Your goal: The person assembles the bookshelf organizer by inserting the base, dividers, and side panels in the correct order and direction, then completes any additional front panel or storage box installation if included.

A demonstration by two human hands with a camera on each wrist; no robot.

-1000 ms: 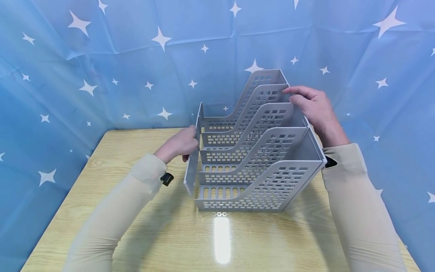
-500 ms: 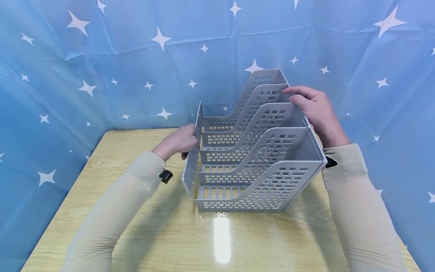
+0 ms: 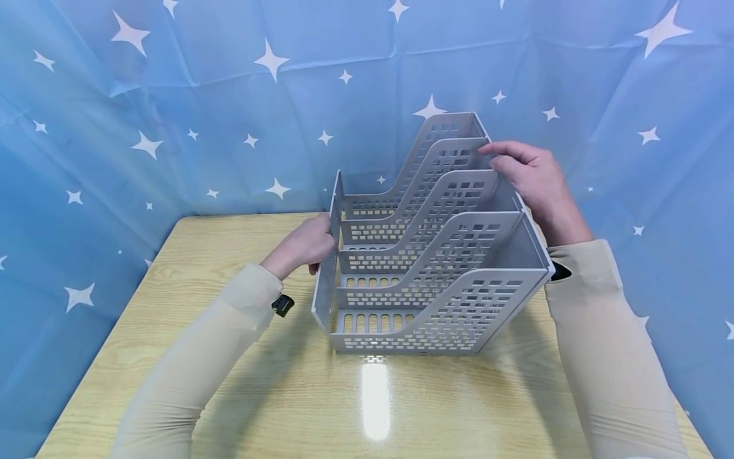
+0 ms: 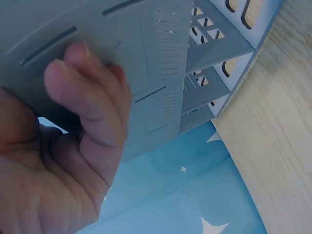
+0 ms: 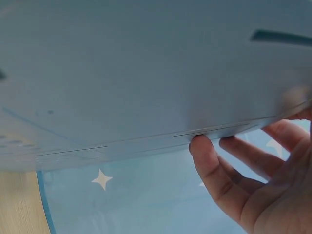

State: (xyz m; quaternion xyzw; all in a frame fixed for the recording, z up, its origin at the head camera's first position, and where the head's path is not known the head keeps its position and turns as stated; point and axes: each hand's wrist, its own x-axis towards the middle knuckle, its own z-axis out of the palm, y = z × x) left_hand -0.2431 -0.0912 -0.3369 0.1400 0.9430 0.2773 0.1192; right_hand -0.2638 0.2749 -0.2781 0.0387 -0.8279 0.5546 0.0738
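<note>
A grey plastic file organizer (image 3: pixel 441 312) with several tall, perforated dividers stands on the wooden table. Along its left side a grey panel (image 3: pixel 324 290) leans slightly outward against or very close to the divider ends. My left hand (image 3: pixel 306 242) holds this panel at its upper edge, fingers curled; in the left wrist view the fingers (image 4: pixel 90 92) lie against its slotted outer face. My right hand (image 3: pixel 536 178) grips the top edge of the tall back side, thumb and index finger over it. In the right wrist view several fingertips (image 5: pixel 204 146) touch the back's outer face.
The wooden table (image 3: pixel 275 401) extends left of and in front of the organizer. A blue curtain with white stars (image 3: pixel 241 108) hangs behind and on both sides, close to the organizer's far end.
The left panel tipped a little outward half a second ago and now stands closer to the divider ends, my left hand moving with it. My right hand keeps its place; the head view shifted slightly.
</note>
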